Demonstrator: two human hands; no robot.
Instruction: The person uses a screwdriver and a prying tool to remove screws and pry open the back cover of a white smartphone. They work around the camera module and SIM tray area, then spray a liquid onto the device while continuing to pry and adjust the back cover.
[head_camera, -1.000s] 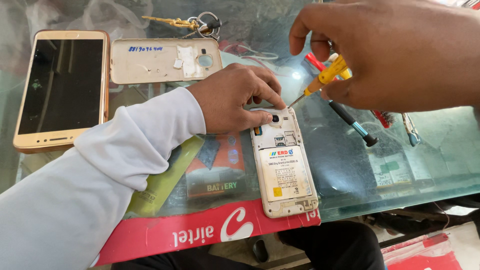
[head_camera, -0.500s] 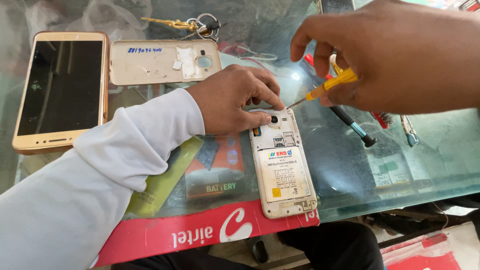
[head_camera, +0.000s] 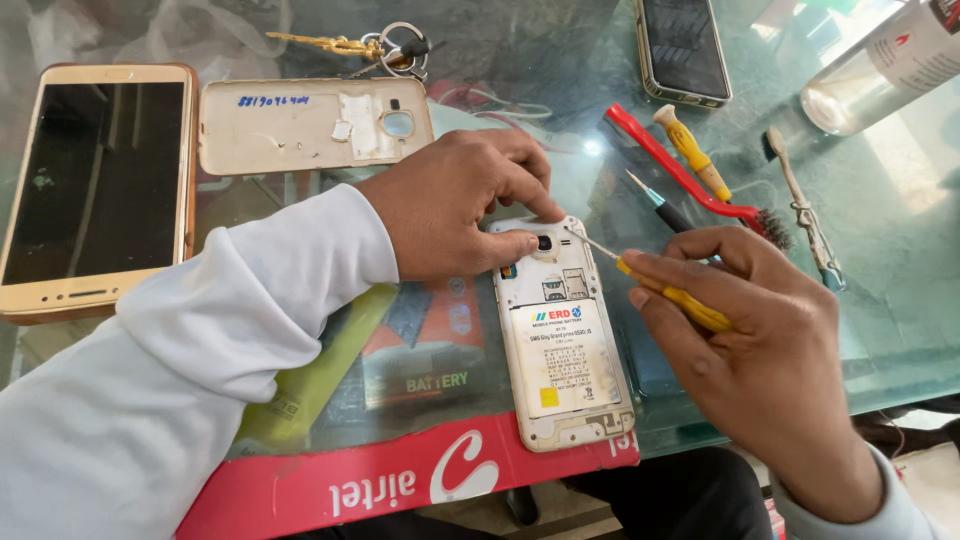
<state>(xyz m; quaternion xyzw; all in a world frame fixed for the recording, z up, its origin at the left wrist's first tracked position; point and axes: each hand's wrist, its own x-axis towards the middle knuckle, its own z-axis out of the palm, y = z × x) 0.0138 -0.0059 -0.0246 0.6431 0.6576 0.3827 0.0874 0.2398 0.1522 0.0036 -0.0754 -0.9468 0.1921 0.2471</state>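
The left hand (head_camera: 450, 205) kept pinching the top of the white opened phone with its back cover off (head_camera: 565, 335), lying on the glass counter (head_camera: 900, 300). The right hand (head_camera: 750, 350), earlier raised above, had dropped beside the phone, fingers closed around the yellow-handled screwdriver (head_camera: 660, 285), whose tip now met a screw near the camera.

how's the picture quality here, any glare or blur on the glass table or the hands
Head view: bright daylight from the upper right washes out the glass table there, with a small glare spot above the left hand; the right hand, yellow screwdriver and opened phone look sharp; straight edges bow slightly toward the frame borders.
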